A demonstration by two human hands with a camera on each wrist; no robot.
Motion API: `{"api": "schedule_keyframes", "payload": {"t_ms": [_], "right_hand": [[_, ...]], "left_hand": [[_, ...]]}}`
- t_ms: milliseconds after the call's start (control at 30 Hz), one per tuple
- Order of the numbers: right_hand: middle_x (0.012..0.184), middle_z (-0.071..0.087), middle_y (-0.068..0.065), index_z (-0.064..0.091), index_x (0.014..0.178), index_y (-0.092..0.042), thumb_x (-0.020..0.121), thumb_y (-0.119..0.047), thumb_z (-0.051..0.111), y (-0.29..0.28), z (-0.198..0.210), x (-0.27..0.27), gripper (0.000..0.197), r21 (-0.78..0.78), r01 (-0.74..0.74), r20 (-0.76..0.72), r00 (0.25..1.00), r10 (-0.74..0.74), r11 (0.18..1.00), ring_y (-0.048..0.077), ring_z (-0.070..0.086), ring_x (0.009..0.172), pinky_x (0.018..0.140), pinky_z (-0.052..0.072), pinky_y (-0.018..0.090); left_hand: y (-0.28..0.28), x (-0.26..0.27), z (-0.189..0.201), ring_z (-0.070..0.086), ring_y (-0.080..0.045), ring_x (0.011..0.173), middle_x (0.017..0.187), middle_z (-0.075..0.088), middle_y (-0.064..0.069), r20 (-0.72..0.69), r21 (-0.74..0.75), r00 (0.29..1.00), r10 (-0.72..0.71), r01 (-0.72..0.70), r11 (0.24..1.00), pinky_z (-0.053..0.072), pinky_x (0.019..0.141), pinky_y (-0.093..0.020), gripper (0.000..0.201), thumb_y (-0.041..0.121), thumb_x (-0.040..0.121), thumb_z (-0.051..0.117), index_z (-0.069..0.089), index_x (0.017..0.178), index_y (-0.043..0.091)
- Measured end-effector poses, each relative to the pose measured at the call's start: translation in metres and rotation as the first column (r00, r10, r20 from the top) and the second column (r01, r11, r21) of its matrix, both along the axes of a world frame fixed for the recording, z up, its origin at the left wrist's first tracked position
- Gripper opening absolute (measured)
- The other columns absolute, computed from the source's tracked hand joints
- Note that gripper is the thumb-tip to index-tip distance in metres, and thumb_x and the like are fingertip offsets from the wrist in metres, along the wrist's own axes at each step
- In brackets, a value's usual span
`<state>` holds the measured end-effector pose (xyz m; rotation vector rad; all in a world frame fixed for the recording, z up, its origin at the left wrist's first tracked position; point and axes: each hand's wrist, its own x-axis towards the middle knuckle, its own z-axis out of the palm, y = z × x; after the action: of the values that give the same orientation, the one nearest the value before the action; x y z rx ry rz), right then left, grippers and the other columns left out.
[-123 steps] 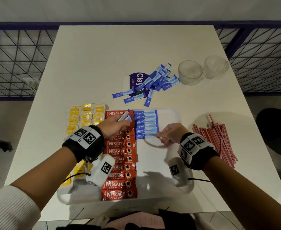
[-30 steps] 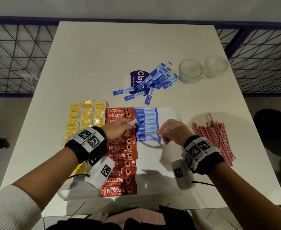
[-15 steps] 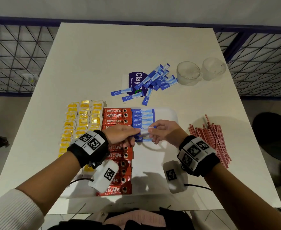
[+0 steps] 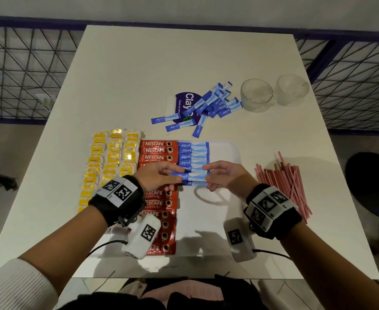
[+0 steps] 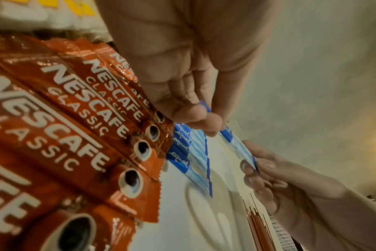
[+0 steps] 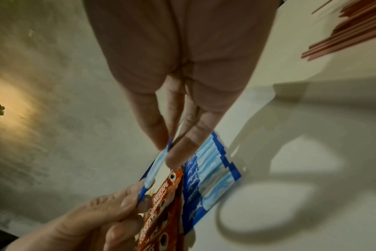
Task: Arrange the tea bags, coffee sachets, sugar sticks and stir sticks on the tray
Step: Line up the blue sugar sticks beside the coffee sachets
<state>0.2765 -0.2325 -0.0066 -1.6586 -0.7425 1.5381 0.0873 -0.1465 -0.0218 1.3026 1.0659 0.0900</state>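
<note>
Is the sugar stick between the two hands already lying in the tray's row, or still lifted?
Still lifted. The left hand and right hand each pinch one end of the sugar stick, which wrist views show above the row.

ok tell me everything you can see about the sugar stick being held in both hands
The sugar stick is a slim paper sachet, dark blue at both ends, pale blue between, with "equal" in white script. It lies level across the tray, above the near end of the sugar row. The left hand pinches one end, the right hand the other.
</note>
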Motion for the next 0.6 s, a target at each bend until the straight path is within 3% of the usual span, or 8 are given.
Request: {"api": "schedule_keyframes", "payload": {"t_ms": [133, 233, 367, 500, 600], "right_hand": [[0.050, 0.060, 0.002, 0.060, 0.088, -0.002, 0.083, 0.004, 0.062, -0.005, -0.004, 0.002, 0.008, -0.079, -0.077, 0.091, 0.992, 0.084, 0.994, 0.004, 0.055, 0.040, 0.048, 0.049, 0.013], [0.050, 0.059, 0.002, 0.060, 0.077, -0.006, 0.083, 0.006, 0.061, -0.011, -0.008, 0.004, 0.014, -0.134, -0.065, 0.092, 0.993, 0.077, 0.989, 0.004, 0.055, 0.038, 0.046, 0.049, 0.013], [0.062, 0.059, 0.011, 0.060, 0.074, -0.007, 0.083, 0.006, 0.060, -0.017, -0.015, 0.006, 0.016, -0.212, -0.096, 0.126, 0.984, 0.125, 0.972, 0.005, 0.056, 0.039, 0.047, 0.049, 0.014], [0.064, 0.058, 0.011, 0.058, 0.072, -0.007, 0.083, 0.008, 0.060, -0.014, -0.021, 0.000, 0.019, -0.273, -0.076, 0.158, 0.980, 0.123, 0.959, 0.005, 0.055, 0.036, 0.046, 0.048, 0.014], [0.063, 0.059, 0.008, 0.057, 0.072, -0.010, 0.083, 0.004, 0.062, -0.008, -0.023, -0.005, 0.018, -0.310, -0.061, 0.204, 0.970, 0.129, 0.949, 0.009, 0.056, 0.042, 0.054, 0.052, 0.016]], "left_hand": [[-0.004, 0.001, 0.005, 0.056, -0.003, 0.045, 0.056, 0.064, 0.001, -0.011, -0.005, 1.000, -0.011, 0.011, 1.000, 0.046, 0.046, -0.013, 0.014, 0.002, 0.084, 0.062, 0.062, 0.088, 0.015], [-0.005, 0.000, 0.007, 0.055, -0.003, 0.042, 0.070, 0.063, -0.004, -0.069, 0.016, 0.997, -0.045, 0.047, 0.999, 0.046, 0.044, -0.014, 0.010, 0.006, 0.086, 0.061, 0.060, 0.088, 0.016], [-0.002, -0.005, 0.006, 0.052, -0.003, 0.038, 0.078, 0.062, -0.005, -0.106, 0.037, 0.994, -0.037, 0.042, 0.998, 0.043, 0.040, -0.014, 0.008, 0.010, 0.089, 0.058, 0.059, 0.089, 0.018], [0.000, -0.010, 0.005, 0.051, -0.004, 0.037, 0.081, 0.063, -0.006, -0.113, 0.033, 0.993, -0.033, 0.037, 0.999, 0.042, 0.038, -0.016, 0.009, 0.010, 0.091, 0.055, 0.058, 0.091, 0.018], [0.001, -0.012, 0.005, 0.050, -0.004, 0.036, 0.082, 0.062, -0.004, -0.117, 0.049, 0.992, -0.046, 0.053, 0.997, 0.041, 0.038, -0.015, 0.010, 0.010, 0.092, 0.053, 0.057, 0.091, 0.020]]}}
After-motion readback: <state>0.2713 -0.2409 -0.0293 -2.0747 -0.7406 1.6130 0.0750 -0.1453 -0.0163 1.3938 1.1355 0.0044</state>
